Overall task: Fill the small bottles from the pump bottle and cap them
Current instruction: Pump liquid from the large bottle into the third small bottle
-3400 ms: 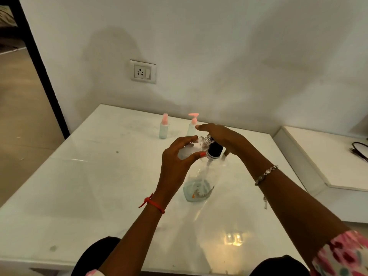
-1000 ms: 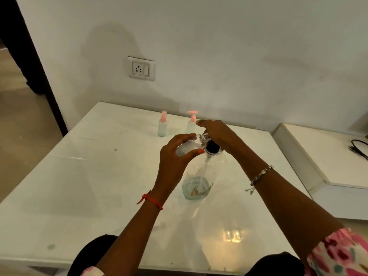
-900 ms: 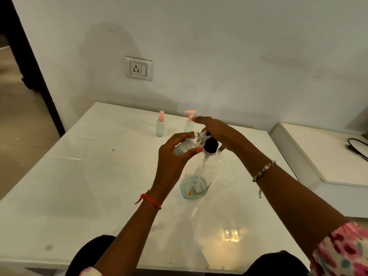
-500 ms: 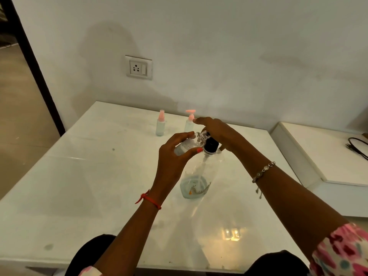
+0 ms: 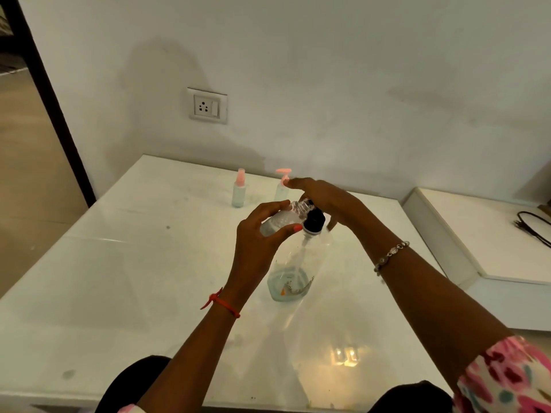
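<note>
I'm filling: my left fingers [image 5: 269, 207] are gripping the small bottle [image 5: 277, 223], mouth at the pump bottle's [image 5: 298, 269] nozzle, while my straightened right fingers [image 5: 301, 183] are pressing down on its top; next I'm judging fullness, then capping.

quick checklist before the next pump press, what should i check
1. Left hand grips small bottle: ok.
2. Its neck uncapped, tilted toward the pump: ok.
3. Spout inside the neck: cannot tell, right hand covers it.
4. Pump bottle upright on table: ok.
5. Liquid left in pump bottle: ok, only a low layer.
6. Loose cap in view: not ok, none seen.
</note>
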